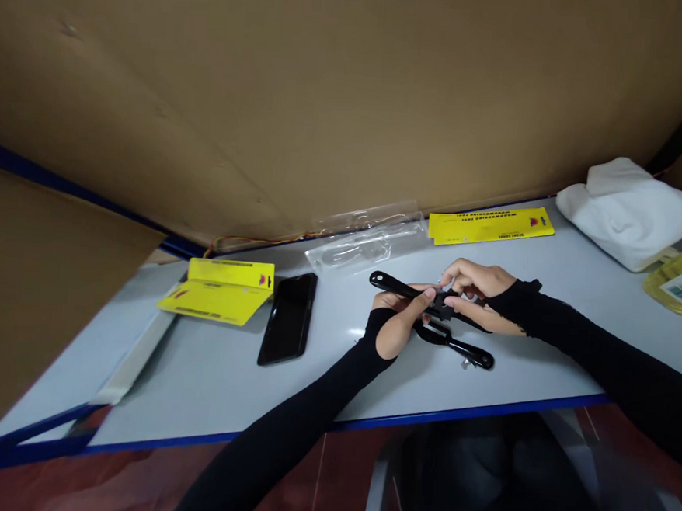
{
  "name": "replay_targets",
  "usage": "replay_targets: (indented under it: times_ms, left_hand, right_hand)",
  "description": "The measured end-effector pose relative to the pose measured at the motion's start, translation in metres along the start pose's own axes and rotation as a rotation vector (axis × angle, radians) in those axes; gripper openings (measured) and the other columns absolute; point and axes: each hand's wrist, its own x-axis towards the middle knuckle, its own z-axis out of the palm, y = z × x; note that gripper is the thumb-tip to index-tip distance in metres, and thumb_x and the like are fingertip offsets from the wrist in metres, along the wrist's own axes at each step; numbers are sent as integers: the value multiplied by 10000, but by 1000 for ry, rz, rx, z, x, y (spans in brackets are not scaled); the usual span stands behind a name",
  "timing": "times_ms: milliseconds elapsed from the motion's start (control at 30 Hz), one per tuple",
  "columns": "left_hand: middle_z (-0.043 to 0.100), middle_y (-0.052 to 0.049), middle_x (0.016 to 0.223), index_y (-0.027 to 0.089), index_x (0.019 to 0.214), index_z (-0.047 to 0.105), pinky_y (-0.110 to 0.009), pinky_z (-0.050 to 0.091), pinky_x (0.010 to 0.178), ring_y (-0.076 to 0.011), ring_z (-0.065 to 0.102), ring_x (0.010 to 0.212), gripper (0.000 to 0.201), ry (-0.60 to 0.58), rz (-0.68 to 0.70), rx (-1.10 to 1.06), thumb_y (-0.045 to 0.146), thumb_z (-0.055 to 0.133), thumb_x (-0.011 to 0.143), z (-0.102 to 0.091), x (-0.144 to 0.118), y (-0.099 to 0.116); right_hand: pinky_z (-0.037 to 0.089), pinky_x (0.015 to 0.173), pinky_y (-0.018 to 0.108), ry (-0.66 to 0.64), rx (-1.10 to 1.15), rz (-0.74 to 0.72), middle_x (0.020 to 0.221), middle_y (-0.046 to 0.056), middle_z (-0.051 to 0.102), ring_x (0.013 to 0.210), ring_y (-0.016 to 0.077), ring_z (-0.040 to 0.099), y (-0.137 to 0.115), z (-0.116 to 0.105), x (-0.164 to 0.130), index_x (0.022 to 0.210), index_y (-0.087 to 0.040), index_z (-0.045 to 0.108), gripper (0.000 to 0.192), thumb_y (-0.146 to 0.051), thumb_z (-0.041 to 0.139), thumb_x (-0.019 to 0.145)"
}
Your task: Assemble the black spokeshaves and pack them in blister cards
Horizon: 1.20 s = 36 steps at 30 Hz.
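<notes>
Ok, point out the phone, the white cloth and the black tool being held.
phone (288, 318), head view, middle of its screen.
white cloth (630, 209), head view, its top fold.
black tool (389, 282), head view, its left handle.

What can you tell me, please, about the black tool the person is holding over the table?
The black tool is long and slim, looks like plastic or coated metal, with a rounded end bearing a small hole at its far left. It is held level just above the pale table. The left hand grips it from below; the right hand pinches a blocky middle part. A second similar black piece lies beneath.
</notes>
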Motion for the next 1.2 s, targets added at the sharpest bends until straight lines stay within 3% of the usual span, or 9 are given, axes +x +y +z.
replay_targets:
  times_ms: [233, 433, 633, 800, 867, 1033, 1200]
  left_hand:
    - [766, -89, 715, 111, 886, 853, -256, 437, 511, -121, 580, 529, 461, -31, -4, 1, 508, 955, 676, 3, -2, 2]
    - [762, -81, 709, 115, 878, 848, -269, 442, 507, -131, 589, 525, 451, -24, -18, -19, 493, 963, 661, 4, -3, 3]
    - [751, -80, 692, 110, 886, 853, -258, 441, 509, -126, 595, 530, 453, -55, -56, -64, 482, 976, 658, 4, -3, 4]
    - [755, -89, 687, 93, 883, 839, -277, 508, 498, -154, 645, 519, 461, -103, -101, -141, 466, 985, 656, 3, -3, 3]
    - [768, -90, 702, 89, 908, 838, -297, 553, 487, -166, 660, 489, 503, -104, -133, -123, 482, 994, 636, 3, -3, 4]
    - [806, -121, 812, 79, 871, 829, -261, 598, 478, -225, 764, 631, 568, -31, -158, -141, 506, 1025, 552, 4, -3, 7]
    - [803, -128, 798, 58, 880, 819, -232, 598, 474, -217, 768, 623, 566, -41, -177, -162, 491, 1021, 575, 7, -5, 10]
  right_hand:
    - [382, 687, 261, 108, -68, -17, 796, -25, 655, 660, 116, 470, 1, -2, 0, 1025, -203, 648, 87, -253, 630, 956]
    - [406, 704, 273, 101, -122, -123, 829, 8, 687, 726, 142, 522, 3, -2, 1, 1052, -211, 730, 123, -241, 629, 989]
    - [475, 743, 283, 102, -112, -128, 870, 11, 711, 728, 148, 571, 11, -2, 2, 1216, -196, 625, 256, -282, 691, 983]
    - [505, 808, 294, 95, -147, -235, 945, 31, 759, 807, 167, 635, 14, -5, 3, 1243, -227, 657, 243, -313, 663, 1016]
    - [501, 794, 283, 117, -154, -211, 917, 19, 770, 770, 158, 643, 12, -3, 3, 1228, -233, 678, 267, -352, 708, 991]
    - [444, 641, 240, 183, -26, 61, 734, -29, 750, 580, 105, 567, 2, 6, -1, 1053, -198, 708, 267, -418, 787, 925]
    - [460, 666, 247, 216, 38, 4, 874, 27, 769, 686, 116, 623, -1, 7, -1, 1032, -204, 824, 197, -349, 699, 985]
